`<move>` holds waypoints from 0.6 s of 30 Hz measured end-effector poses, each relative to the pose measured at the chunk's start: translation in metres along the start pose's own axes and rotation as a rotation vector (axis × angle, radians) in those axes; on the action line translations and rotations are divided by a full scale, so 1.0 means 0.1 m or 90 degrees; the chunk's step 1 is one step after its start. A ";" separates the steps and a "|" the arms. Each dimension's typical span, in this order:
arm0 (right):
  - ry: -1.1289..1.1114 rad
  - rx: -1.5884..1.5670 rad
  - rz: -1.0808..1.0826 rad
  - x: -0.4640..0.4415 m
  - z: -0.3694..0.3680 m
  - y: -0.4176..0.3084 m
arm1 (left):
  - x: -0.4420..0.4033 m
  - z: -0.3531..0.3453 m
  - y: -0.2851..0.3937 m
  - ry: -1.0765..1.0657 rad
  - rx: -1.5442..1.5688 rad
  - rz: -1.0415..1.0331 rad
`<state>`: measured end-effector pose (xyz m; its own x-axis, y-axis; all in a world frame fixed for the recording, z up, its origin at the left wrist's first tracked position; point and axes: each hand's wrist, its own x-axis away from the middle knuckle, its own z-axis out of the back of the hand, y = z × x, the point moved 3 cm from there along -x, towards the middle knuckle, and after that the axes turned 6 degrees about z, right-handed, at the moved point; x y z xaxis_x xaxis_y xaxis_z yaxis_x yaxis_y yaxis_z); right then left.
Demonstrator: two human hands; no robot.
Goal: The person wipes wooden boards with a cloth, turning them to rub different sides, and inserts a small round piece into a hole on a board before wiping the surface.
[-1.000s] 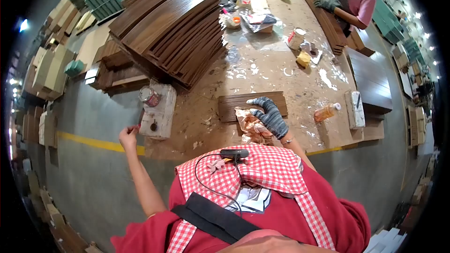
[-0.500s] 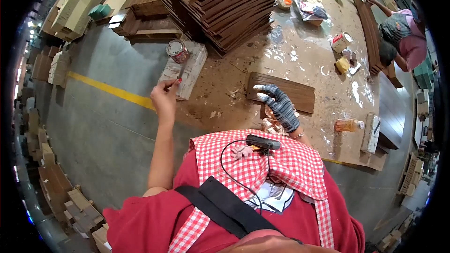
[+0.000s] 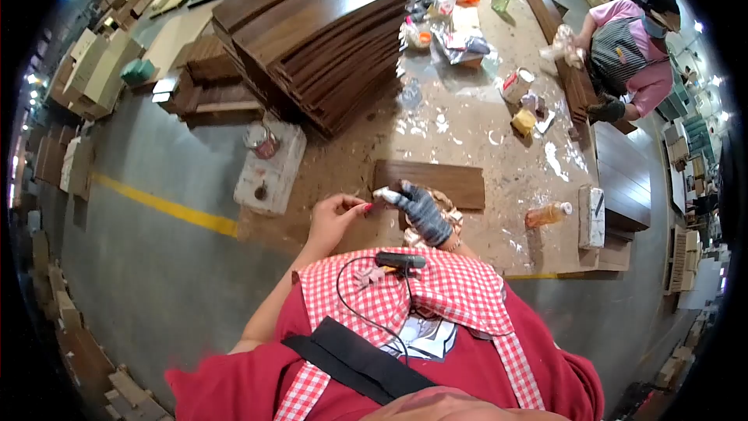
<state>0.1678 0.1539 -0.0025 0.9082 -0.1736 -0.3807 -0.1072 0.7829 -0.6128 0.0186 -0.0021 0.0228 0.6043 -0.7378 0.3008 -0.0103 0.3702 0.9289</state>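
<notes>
My bare left hand (image 3: 339,218) is closed in a pinch, its fingertips beside the fingers of my other hand. What it pinches, if anything, is too small to make out. My right hand (image 3: 421,210), in a grey glove with white fingertips, has its fingers stretched out and apart over the near edge of a dark brown wooden board (image 3: 460,185). Crumpled brownish paper or cloth (image 3: 448,222) lies beneath and beside that glove. To the left, an open tin can (image 3: 261,141) stands on a white-stained block (image 3: 273,168), which has a dark round spot on it.
A tall stack of curved brown boards (image 3: 319,39) stands at the back left. A bottle of amber liquid (image 3: 548,214), a paint-marked can (image 3: 517,84) and a yellow sponge-like piece (image 3: 523,121) are on the right. Across the table a person (image 3: 627,54) handles long brown boards (image 3: 573,82).
My left hand has moved from beside the can to my right hand's fingertips. The gloved fingers have shifted slightly toward it. The view has turned, showing more of the other person.
</notes>
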 end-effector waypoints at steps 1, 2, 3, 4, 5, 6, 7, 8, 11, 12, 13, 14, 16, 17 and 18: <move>-0.060 0.143 -0.016 0.01 0.00 -0.01 | 0.02 0.14 0.04 0.021 -0.004 0.014; -0.035 -0.102 -0.194 0.00 0.05 0.04 | 0.01 0.37 -0.05 0.169 -0.179 -0.148; -0.018 -0.351 -0.372 0.02 0.05 0.06 | 0.03 0.60 -0.16 0.317 -0.354 -0.304; 0.182 -0.679 -0.372 0.04 -0.04 0.09 | 0.08 0.85 -0.17 0.387 -0.352 -0.272; 0.215 -0.699 -0.380 0.06 0.01 0.08 | 0.14 1.07 -0.18 0.450 -0.348 -0.239; 0.187 -0.634 -0.397 0.16 0.01 0.18 | 0.22 1.21 -0.21 0.548 -0.420 -0.215; 0.159 -0.569 -0.417 0.28 -0.01 0.29 | 0.29 1.33 -0.24 0.643 -0.491 -0.187; 0.170 -0.582 -0.450 0.35 -0.06 0.36 | 0.29 1.44 -0.35 0.631 -0.502 -0.153; 0.200 -0.598 -0.501 0.46 -0.14 0.43 | 0.29 1.58 -0.66 0.612 -0.535 -0.091; 0.213 -0.585 -0.487 0.47 -0.14 0.42 | 0.29 1.57 -0.73 0.617 -0.542 -0.102; 0.226 -0.571 -0.471 0.46 -0.14 0.41 | 0.28 1.56 -0.76 0.621 -0.550 -0.114; 0.226 -0.527 -0.455 0.41 -0.05 0.31 | 0.27 1.56 -0.79 0.632 -0.542 -0.122; 0.186 -0.477 -0.431 0.34 0.04 0.21 | 0.24 1.52 -0.80 0.651 -0.525 -0.140; 0.194 -0.444 -0.407 0.35 0.02 0.20 | 0.24 1.50 -0.78 0.661 -0.521 -0.139; 0.194 -0.450 -0.405 0.38 -0.03 0.26 | 0.24 1.49 -0.76 0.673 -0.516 -0.138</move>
<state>0.1980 0.1660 -0.0348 0.7483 -0.6605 0.0615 0.0573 -0.0281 -0.9980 -0.0847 -0.1317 -0.0080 0.8569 -0.1749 -0.4849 0.4108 0.8000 0.4374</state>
